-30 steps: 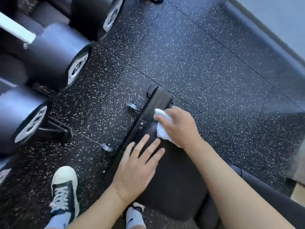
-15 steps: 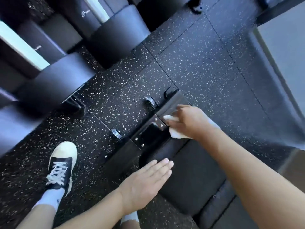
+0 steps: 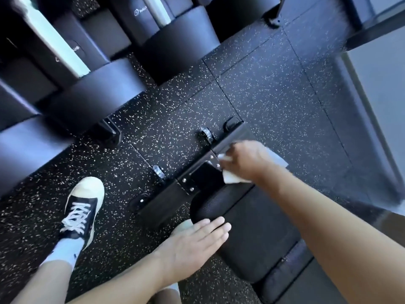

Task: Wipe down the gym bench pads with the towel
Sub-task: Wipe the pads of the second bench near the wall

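A black bench pad [image 3: 252, 229] runs from the lower right toward the middle of the head view. Its black metal base frame [image 3: 197, 178] with small wheels sticks out beyond the pad's far end. My right hand [image 3: 245, 161] grips a white towel [image 3: 232, 177] just past the pad's far end, against the frame. White cloth also shows behind the hand. My left hand [image 3: 195, 242] lies flat with straight fingers on the pad's near left edge.
Large black dumbbells [image 3: 96, 95] on a rack fill the upper left. The speckled black rubber floor [image 3: 274, 95] spreads around the bench. My left foot in a black-and-white sneaker [image 3: 84, 207] stands left of the frame. A grey wall [image 3: 383, 88] runs along the right.
My right hand has carried the towel off the pad's end onto the frame. My left hand slid back toward the pad's near left edge. The camera view swung, showing more of the rack.
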